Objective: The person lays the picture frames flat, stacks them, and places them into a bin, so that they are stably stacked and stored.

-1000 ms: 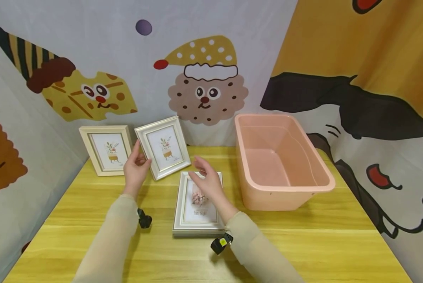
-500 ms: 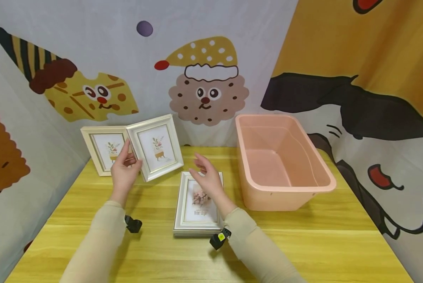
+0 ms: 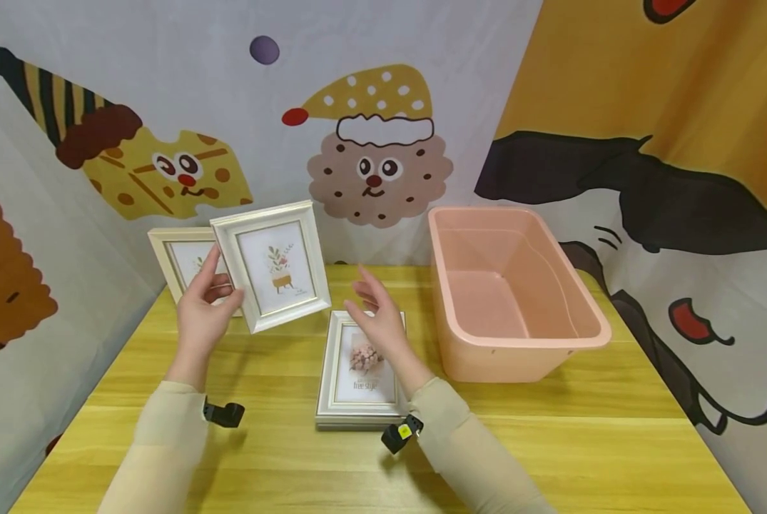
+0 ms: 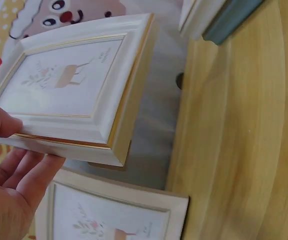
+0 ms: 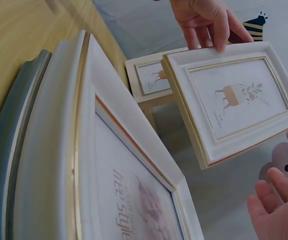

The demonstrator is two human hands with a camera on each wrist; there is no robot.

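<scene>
My left hand [image 3: 206, 314] pinches the left edge of a white picture frame [image 3: 279, 268] with a plant print, thumb in front and fingers behind. In the left wrist view the held picture frame [image 4: 69, 80] is tilted and raised off the table. Behind it stands a cream picture frame [image 3: 171, 264] with a similar print, partly covered. My right hand [image 3: 379, 314] hovers above a stack of picture frames, fingers loosely bent and holding nothing. The top picture frame [image 3: 364, 389] shows pink flowers and the words "free style". In the right wrist view, a blue-grey picture frame [image 5: 14, 145] lies beneath it.
A pink plastic tub [image 3: 518, 350] stands on the right of the wooden table [image 3: 280, 457], with bare inner walls in view. A cloth with cartoon figures [image 3: 377, 178] hangs behind the table.
My left hand has moved left and slightly closer with the white picture frame, which now overlaps the cream one. The right hand has stayed almost in place.
</scene>
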